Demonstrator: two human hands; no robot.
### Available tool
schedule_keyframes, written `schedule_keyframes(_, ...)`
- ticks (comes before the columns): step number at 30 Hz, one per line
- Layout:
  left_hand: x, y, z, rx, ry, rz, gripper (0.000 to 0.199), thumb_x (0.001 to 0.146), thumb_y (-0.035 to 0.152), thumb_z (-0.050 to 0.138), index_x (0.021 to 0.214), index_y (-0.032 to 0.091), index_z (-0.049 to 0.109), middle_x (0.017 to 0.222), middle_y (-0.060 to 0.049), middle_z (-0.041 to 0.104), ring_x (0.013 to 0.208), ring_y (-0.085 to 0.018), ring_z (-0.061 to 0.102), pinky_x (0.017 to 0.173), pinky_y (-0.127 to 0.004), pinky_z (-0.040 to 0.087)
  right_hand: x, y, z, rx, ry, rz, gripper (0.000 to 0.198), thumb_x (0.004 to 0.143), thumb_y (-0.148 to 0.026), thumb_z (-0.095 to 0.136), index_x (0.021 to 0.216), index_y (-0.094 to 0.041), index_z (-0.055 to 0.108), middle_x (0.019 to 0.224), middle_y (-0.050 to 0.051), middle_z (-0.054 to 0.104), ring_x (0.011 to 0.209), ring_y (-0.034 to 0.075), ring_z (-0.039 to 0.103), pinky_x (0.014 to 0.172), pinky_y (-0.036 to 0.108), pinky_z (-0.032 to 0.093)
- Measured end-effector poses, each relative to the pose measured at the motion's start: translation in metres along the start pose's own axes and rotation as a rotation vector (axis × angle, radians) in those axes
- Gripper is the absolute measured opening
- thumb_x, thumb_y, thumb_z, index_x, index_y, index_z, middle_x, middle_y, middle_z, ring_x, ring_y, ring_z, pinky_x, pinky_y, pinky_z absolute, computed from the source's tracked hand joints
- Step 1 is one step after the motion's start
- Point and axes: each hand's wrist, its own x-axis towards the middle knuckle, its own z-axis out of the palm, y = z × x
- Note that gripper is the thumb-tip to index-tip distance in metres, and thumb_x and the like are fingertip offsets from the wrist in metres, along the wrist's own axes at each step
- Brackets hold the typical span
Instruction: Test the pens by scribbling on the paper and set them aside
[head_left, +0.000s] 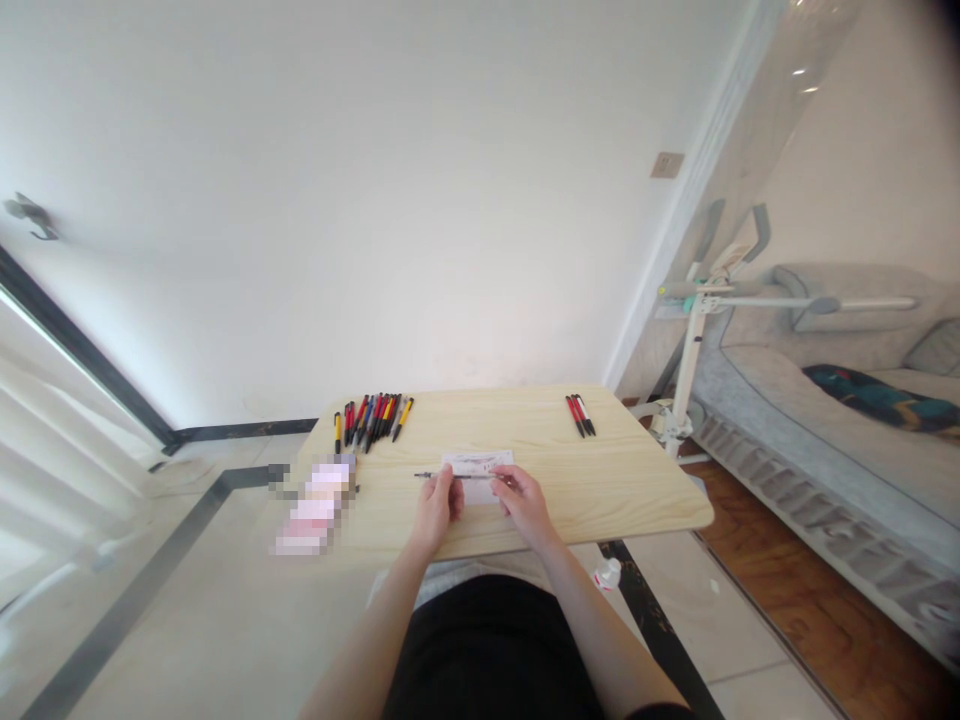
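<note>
A slim, dark pen point(424, 475) lies level across both my hands, over a sheet of white paper. Its pointed, dark left end sticks out beyond my left hand point(441, 502), whose thumb and fingers are closed on it. My right hand point(523, 499) pinches the right end between thumb and fingertips. Between the hands only a thin dark shaft shows; I cannot tell if the pen is whole or in parts. Beneath them, the paper point(478, 494) carries dark scribbles along its upper part.
Several red, yellow and dark pens point(375, 418) lie grouped at the back left of the wooden table point(487, 420). A few red and white pens point(579, 415) lie at the back right. A blurred-out pinkish object point(313, 508) is at the left edge. Crumpled white tissue point(608, 574) lies on the floor.
</note>
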Motion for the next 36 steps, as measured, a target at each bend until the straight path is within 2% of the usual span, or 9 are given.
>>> schedule_keyframes(8, -0.001, 0.001, 0.0, 0.041, -0.002, 0.009, 0.051, 0.08, 0.055, 0.032, 0.048, 0.017, 0.044, 0.035, 0.002, 0.043, 0.033, -0.008, 0.037, 0.036, -0.02, 0.026, -0.001, -0.001, 0.001, 0.019, 0.009, -0.025, 0.023, 0.07, -0.031, 0.06, 0.088, -0.017, 0.057, 0.065, -0.003, 0.05, 0.039, 0.004, 0.041, 0.033, 0.016, 0.031)
schedule_keyframes(14, -0.001, 0.0, 0.0, 0.01, 0.005, 0.011, 0.051, 0.08, 0.054, 0.032, 0.047, 0.017, 0.044, 0.035, 0.002, 0.042, 0.032, -0.008, 0.037, 0.035, -0.021, 0.026, -0.002, -0.006, 0.003, 0.013, 0.05, 0.003, 0.026, 0.074, -0.038, 0.054, 0.088, -0.016, 0.056, 0.063, -0.002, 0.055, 0.036, 0.005, 0.041, 0.033, 0.017, 0.03)
schedule_keyframes(18, 0.0, -0.001, -0.001, 0.022, -0.012, 0.026, 0.051, 0.08, 0.053, 0.032, 0.046, 0.017, 0.044, 0.035, 0.002, 0.042, 0.033, -0.008, 0.037, 0.036, -0.021, 0.026, -0.003, -0.008, 0.006, -0.082, 0.046, -0.009, 0.032, 0.078, -0.043, 0.047, 0.064, -0.015, 0.055, 0.051, -0.002, 0.051, 0.036, 0.006, 0.041, 0.035, 0.017, 0.031)
schedule_keyframes(20, 0.0, -0.002, -0.001, 0.026, -0.014, 0.03, 0.051, 0.081, 0.053, 0.031, 0.046, 0.017, 0.044, 0.035, 0.002, 0.042, 0.033, -0.008, 0.037, 0.036, -0.021, 0.026, -0.003, -0.008, 0.006, -0.121, 0.037, -0.002, 0.037, 0.079, -0.045, 0.046, 0.059, -0.015, 0.054, 0.047, -0.002, 0.049, 0.036, 0.006, 0.042, 0.036, 0.018, 0.031)
schedule_keyframes(25, 0.001, -0.003, -0.001, 0.012, -0.018, 0.026, 0.051, 0.08, 0.054, 0.032, 0.048, 0.017, 0.045, 0.036, 0.001, 0.043, 0.033, -0.008, 0.037, 0.036, -0.021, 0.026, -0.004, -0.009, 0.006, -0.11, 0.043, 0.029, 0.039, 0.077, -0.049, 0.046, 0.062, -0.014, 0.056, 0.048, -0.002, 0.05, 0.036, 0.006, 0.041, 0.035, 0.018, 0.031)
schedule_keyframes(36, 0.0, -0.001, 0.0, -0.002, 0.008, -0.001, 0.051, 0.078, 0.056, 0.033, 0.047, 0.017, 0.044, 0.035, 0.002, 0.042, 0.032, -0.008, 0.036, 0.036, -0.021, 0.026, -0.003, -0.009, 0.003, -0.113, 0.049, -0.006, 0.033, 0.077, -0.046, 0.049, 0.068, -0.015, 0.056, 0.049, -0.003, 0.049, 0.037, 0.006, 0.04, 0.035, 0.018, 0.03)
